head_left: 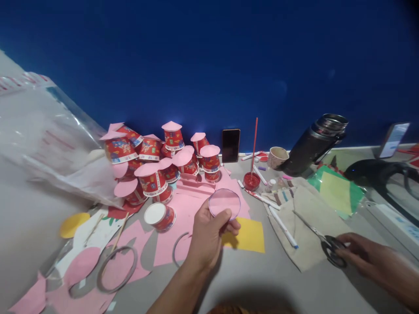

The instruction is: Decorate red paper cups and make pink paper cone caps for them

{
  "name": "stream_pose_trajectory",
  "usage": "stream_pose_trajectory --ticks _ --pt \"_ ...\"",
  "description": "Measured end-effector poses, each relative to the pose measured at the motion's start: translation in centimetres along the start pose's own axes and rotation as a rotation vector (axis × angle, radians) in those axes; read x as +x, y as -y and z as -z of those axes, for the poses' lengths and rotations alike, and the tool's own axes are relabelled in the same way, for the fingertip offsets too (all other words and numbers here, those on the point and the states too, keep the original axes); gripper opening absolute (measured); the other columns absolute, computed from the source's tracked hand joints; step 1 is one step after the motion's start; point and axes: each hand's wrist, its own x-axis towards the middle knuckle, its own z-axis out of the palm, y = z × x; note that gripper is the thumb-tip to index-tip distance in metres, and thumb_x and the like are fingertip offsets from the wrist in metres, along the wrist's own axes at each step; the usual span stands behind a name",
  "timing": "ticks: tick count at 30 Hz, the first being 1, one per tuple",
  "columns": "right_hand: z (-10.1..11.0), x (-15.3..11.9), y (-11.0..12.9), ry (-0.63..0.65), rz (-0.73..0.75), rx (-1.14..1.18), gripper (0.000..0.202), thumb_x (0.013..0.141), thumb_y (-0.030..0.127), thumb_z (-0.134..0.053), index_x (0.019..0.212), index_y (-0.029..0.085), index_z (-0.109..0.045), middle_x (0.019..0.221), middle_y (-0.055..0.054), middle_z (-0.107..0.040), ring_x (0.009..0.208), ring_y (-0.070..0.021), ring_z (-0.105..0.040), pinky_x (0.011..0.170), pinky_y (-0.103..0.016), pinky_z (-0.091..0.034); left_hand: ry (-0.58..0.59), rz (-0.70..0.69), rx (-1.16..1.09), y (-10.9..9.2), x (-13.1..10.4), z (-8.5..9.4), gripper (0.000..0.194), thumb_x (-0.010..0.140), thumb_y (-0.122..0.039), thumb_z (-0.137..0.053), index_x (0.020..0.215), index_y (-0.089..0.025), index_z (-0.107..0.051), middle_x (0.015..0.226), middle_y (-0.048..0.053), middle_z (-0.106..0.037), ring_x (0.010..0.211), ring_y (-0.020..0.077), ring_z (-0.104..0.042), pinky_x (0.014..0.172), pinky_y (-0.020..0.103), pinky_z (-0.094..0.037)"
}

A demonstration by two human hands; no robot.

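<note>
Left hand (209,227): pinching disc (224,201), centre
Right hand (365,254): touching scissors (327,244), lower right, cannot tell if gripped
Cups (153,185): centre left

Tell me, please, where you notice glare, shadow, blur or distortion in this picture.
Head view: bright glare streaks the bag, and faint pale patches show on the wall; head view: a soft shadow darkens the table at the bottom edge; head view: the right hand looks slightly blurred; head view: the flask leans outward, possibly partly wide-angle distortion.
</note>
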Motion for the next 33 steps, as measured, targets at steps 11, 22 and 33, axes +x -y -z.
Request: stream_pose_trajectory --ticks 11,22,33 --pt "-8.3 1.3 22.7 0.260 0.123 0.806 0.026 0.086 0.046 -0.068 0.090 0.020 -0.069 0.073 0.000 -0.064 0.064 -0.0149 -0.056 0.060 -0.025 -0.047 0.044 0.198 -0.260 2.3 0.2 -0.7 0.042 0.066 -0.031 -0.093 0.099 -0.017 -0.071 0.098 0.006 -0.076 0.091 0.0185 -0.071 0.082 0.027 -0.056" --pt "-9.7 3.5 21.2 0.366 -0.036 0.716 0.029 0.078 0.046 -0.071 0.071 0.019 -0.063 0.063 0.003 -0.057 0.059 -0.0119 -0.047 0.054 -0.023 -0.036 0.019 0.222 0.030 2.1 2.5 3.1 0.036 0.063 -0.037 -0.089 0.080 -0.017 -0.064 0.067 0.000 -0.068 0.060 0.0131 -0.059 0.062 0.024 -0.047" --pt "-7.6 3.7 17.5 0.087 -0.074 0.444 0.031 0.085 0.049 -0.063 0.078 0.020 -0.071 0.063 0.000 -0.065 0.057 -0.0160 -0.054 0.054 -0.026 -0.041 -0.032 0.130 0.381 2.8 2.8 4.1 0.026 0.065 -0.034 -0.079 0.080 -0.019 -0.064 0.058 -0.006 -0.058 0.045 0.0096 -0.048 0.043 0.019 -0.039"
